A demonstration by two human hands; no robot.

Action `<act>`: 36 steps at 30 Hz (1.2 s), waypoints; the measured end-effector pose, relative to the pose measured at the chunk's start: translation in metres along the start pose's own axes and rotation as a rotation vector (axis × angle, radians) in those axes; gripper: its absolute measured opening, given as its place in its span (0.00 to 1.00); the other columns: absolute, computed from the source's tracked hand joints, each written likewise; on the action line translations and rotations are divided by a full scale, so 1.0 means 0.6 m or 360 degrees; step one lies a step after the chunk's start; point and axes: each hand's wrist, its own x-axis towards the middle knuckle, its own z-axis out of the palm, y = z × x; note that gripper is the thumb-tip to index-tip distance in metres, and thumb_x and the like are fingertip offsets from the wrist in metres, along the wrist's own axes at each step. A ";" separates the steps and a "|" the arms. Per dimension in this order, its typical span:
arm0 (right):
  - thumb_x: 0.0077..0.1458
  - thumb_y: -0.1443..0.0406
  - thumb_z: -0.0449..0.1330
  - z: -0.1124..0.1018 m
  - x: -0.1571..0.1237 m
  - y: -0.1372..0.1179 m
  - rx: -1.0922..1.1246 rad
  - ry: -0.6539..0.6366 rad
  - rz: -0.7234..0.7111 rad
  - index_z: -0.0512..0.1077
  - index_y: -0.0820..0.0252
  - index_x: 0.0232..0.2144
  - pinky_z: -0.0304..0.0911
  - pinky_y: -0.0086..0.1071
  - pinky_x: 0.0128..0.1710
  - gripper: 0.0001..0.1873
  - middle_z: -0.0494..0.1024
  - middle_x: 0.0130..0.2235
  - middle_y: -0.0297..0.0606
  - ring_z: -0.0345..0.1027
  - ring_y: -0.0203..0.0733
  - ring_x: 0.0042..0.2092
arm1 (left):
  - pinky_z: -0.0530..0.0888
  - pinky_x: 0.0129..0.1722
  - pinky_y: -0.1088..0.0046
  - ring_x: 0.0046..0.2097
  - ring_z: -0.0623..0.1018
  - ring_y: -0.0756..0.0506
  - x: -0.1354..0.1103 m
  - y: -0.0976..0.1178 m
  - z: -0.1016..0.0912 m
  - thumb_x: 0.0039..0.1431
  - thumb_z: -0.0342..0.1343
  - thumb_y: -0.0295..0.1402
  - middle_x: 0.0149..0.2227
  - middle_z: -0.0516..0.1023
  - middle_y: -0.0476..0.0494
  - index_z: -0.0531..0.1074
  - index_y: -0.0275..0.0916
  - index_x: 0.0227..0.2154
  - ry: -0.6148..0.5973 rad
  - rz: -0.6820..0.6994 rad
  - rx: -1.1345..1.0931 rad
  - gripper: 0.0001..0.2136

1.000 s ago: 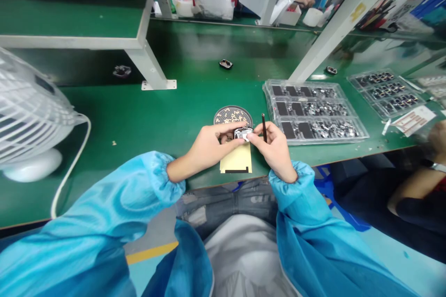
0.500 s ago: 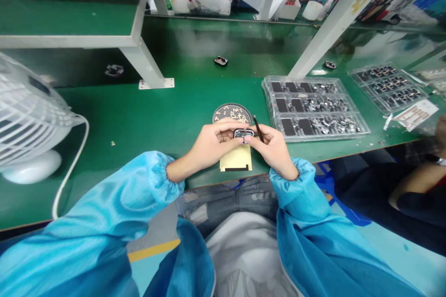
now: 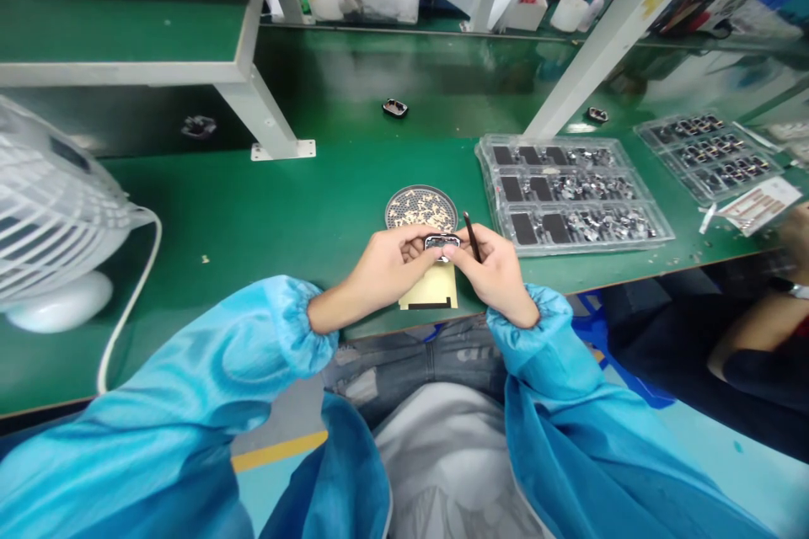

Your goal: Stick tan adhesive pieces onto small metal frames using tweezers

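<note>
Fingers of the left hand are curled around the left end of a small case, and its right end is pinched by the right hand. A dark stick is gripped in the right hand too, with its tip poking up. The case is held between the two hands, over the far end of a yellow pad and just in front of a round tray with small pale bits in it, on the green bench. Whether the pad is touched by the case cannot be told.

By the look of it, the case is being pressed or lined up by hand, as both thumbs are set on its near edge. For the next move, the case would need to be held still, and a light, even push seems to be called for, so that nothing is bent. The stick may be meant for fine poking.

The long way of the case is laid from left to right, from hand to hand. Its face, with a dark middle and a pale rim, is turned up and toward the near edge of the bench. Which short end is the front cannot be told.
</note>
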 end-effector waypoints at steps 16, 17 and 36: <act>0.51 0.47 0.74 0.001 0.009 0.010 0.0009 -0.0027 -0.0028 0.78 0.58 0.38 0.63 0.31 0.31 0.24 0.80 0.37 0.37 0.66 0.36 0.32 | 0.72 0.28 0.76 0.29 0.75 0.50 0.003 0.007 0.001 0.62 0.64 0.35 0.31 0.81 0.47 0.83 0.36 0.45 0.0161 0.0212 0.0254 0.12; 0.52 0.47 0.74 0.000 0.009 0.008 -0.0033 -0.0033 -0.0034 0.79 0.58 0.42 0.60 0.31 0.29 0.24 0.80 0.39 0.38 0.63 0.34 0.29 | 0.73 0.29 0.75 0.30 0.75 0.50 0.004 0.006 -0.003 0.63 0.63 0.34 0.33 0.82 0.46 0.83 0.36 0.46 0.0172 0.0291 0.0333 0.12; 0.63 0.58 0.68 -0.001 0.003 0.009 -0.0617 0.0167 -0.0846 0.82 0.54 0.39 0.70 0.38 0.40 0.07 0.80 0.36 0.39 0.74 0.42 0.39 | 0.70 0.35 0.72 0.34 0.75 0.47 -0.002 0.008 -0.023 0.68 0.57 0.31 0.34 0.79 0.45 0.83 0.39 0.49 0.0034 0.0514 0.0852 0.12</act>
